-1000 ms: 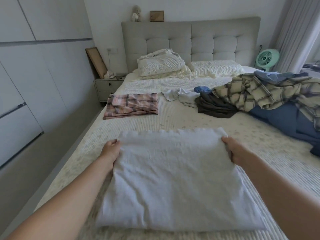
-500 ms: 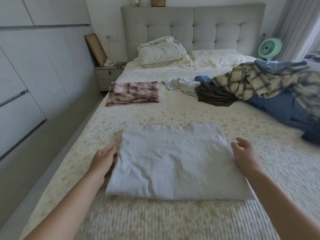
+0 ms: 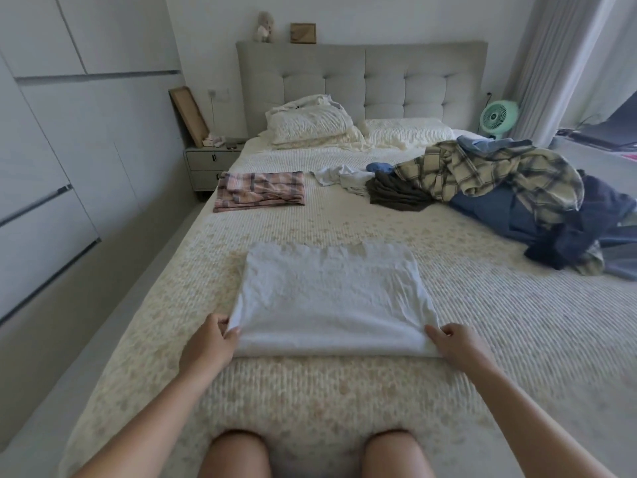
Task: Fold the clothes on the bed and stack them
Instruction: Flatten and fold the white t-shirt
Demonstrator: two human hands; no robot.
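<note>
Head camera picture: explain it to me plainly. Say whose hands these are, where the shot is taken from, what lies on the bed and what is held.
No machine here: a person wears one camera on the head, looking down at their own bare hands. The left hand and right hand each pinch a near corner of the folded white cloth garment, which lies flat on the cream quilted bed. Farther up lie a folded pink plaid garment and, to the right, an unfolded heap of plaid and blue clothes.
</note>
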